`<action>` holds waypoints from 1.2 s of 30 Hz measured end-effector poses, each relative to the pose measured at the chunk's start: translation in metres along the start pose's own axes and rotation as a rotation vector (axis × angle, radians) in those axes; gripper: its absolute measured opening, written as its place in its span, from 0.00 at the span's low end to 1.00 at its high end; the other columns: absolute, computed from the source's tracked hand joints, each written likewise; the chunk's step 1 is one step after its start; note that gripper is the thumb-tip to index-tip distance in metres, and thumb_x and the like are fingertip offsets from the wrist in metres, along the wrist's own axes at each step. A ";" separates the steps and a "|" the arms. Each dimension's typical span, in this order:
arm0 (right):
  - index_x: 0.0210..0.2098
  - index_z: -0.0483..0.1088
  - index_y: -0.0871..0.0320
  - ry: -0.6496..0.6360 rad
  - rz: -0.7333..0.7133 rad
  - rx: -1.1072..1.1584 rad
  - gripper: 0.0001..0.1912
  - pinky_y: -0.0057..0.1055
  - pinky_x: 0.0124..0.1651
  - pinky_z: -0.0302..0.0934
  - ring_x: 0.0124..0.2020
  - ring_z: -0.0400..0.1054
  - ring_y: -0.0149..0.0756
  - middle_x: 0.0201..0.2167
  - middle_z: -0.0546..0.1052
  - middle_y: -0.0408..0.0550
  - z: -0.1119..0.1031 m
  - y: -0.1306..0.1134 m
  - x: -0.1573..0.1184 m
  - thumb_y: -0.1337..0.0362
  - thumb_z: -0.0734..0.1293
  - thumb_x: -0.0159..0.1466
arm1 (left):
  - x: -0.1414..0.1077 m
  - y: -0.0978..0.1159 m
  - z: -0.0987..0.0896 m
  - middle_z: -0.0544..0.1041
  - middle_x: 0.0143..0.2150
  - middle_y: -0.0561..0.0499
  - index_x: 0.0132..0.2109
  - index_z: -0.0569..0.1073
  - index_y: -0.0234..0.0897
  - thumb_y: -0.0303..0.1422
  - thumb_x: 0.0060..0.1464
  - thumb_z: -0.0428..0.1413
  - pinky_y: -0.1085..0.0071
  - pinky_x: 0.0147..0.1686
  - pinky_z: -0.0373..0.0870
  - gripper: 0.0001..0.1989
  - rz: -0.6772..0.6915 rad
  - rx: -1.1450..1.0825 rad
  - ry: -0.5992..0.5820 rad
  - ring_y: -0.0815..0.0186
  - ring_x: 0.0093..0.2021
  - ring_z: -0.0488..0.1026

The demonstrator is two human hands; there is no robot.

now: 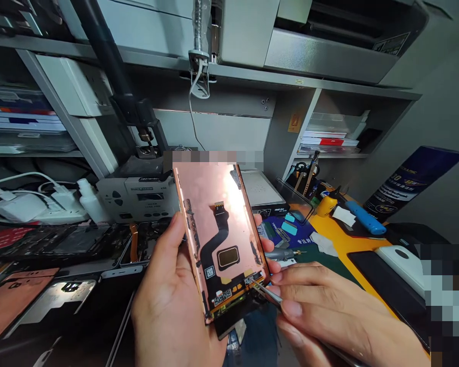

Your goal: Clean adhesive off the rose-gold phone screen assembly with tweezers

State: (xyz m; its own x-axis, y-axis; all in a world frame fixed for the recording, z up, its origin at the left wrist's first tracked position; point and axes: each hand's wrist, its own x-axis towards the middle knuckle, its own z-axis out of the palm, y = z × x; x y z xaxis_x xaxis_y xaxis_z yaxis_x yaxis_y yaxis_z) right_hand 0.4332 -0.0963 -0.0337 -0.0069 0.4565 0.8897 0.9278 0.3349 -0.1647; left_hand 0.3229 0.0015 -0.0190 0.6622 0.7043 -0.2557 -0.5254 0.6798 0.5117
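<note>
My left hand is wrapped round a phone screen, holding it tilted with its copper-coloured back towards me. A black ribbon cable runs down that back to a strip of small parts along the lower edge. Beside the cable is a dark rounded square. Tweezers are pinched in my right hand, their tips at the lower right corner of the screen. Whether the tips touch a part there, I cannot tell. A dark flap hangs below the screen's lower edge.
Disassembled phone parts lie on the left, near a white bottle and plugged-in chargers. A grey boxed device stands behind. To the right are a blue-handled tool, a spray can and a black phone-shaped slab.
</note>
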 end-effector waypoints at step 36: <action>0.43 0.74 0.64 -0.279 -0.031 0.205 0.12 0.25 0.49 0.76 0.39 0.80 0.36 0.35 0.82 0.50 -0.023 0.011 -0.002 0.78 0.74 0.61 | -0.009 0.004 0.013 0.84 0.31 0.38 0.39 0.84 0.34 0.50 0.63 0.43 0.58 0.32 0.80 0.30 -0.047 0.059 0.156 0.51 0.30 0.83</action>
State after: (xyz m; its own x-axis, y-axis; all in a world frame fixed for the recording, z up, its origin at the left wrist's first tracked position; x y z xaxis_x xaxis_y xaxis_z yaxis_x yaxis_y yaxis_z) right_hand 0.4517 -0.1127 -0.0272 -0.1620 0.6416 0.7498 0.8315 0.4979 -0.2464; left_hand 0.3217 -0.0049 -0.0037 0.5918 0.6982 -0.4028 -0.4604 0.7030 0.5421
